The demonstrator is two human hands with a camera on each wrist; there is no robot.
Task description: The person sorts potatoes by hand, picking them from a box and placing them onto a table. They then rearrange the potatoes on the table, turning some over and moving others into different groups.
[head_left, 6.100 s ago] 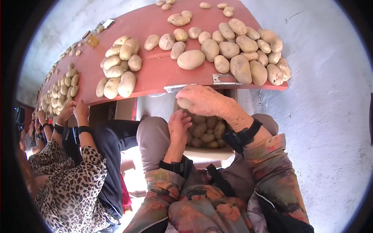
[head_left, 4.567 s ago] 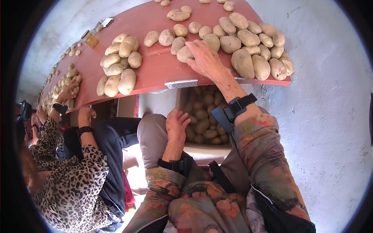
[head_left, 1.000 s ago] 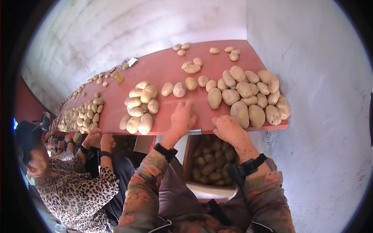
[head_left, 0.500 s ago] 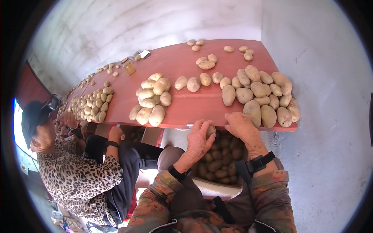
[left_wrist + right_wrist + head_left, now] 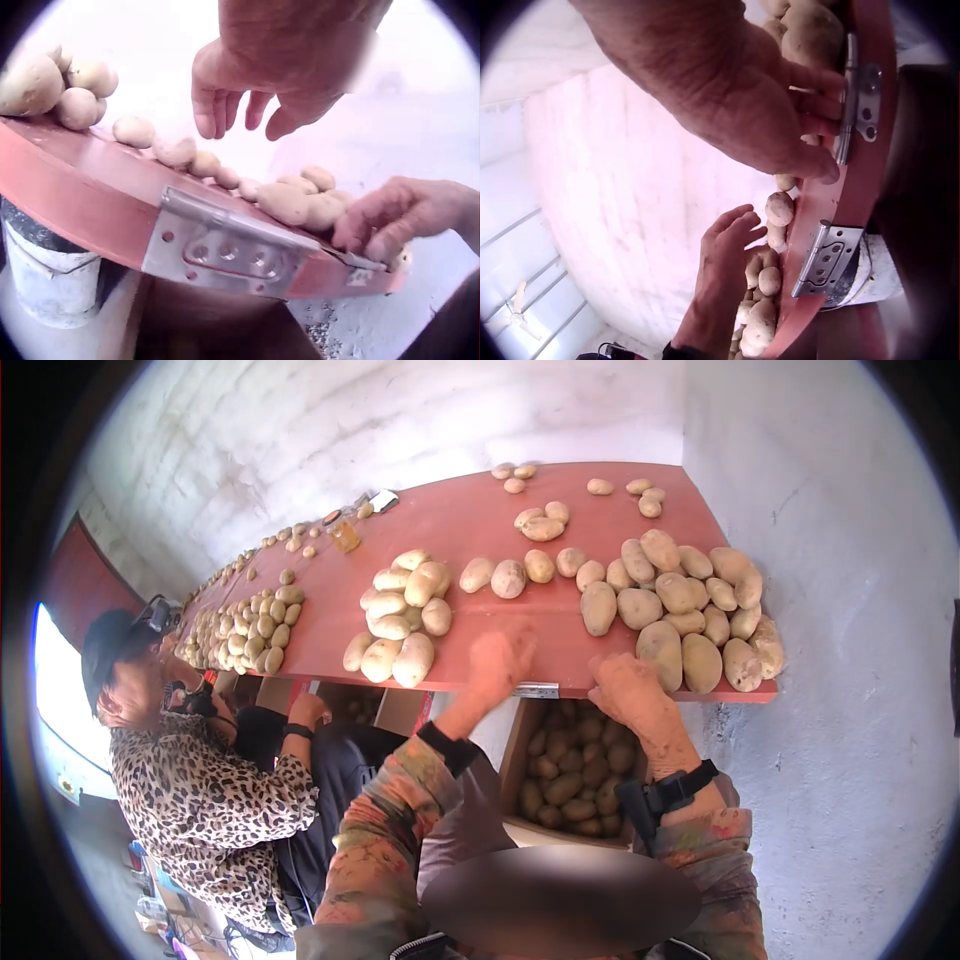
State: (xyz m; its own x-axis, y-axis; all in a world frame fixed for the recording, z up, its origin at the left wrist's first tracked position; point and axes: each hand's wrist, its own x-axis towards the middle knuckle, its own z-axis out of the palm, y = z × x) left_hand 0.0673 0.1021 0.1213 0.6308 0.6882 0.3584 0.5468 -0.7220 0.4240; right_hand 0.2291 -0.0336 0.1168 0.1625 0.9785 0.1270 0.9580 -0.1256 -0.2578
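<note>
My left hand (image 5: 500, 660) hovers over the bare red tabletop near its front edge. In the left wrist view its fingers (image 5: 206, 112) hang down, parted from the thumb, with nothing between them. My right hand (image 5: 632, 688) rests at the table's front edge, beside the heap of large potatoes (image 5: 660, 650). In the right wrist view its fingertips lie right at a metal hinge (image 5: 847, 105) and hold nothing. Below the edge, between my knees, a cardboard box (image 5: 570, 834) holds many potatoes (image 5: 567, 760).
A second potato pile (image 5: 408, 615) stands left of my left hand. A row of single potatoes (image 5: 508, 579) links it to the right heap. Small clusters (image 5: 543, 523) lie farther back. A person in a leopard-print top (image 5: 210, 810) sits to my left. A wall (image 5: 840, 660) borders the right.
Half a second ago my left hand held a potato over the box; now it is back over the tabletop without one. Two potatoes from the front middle are gone. The head view has turned left.
</note>
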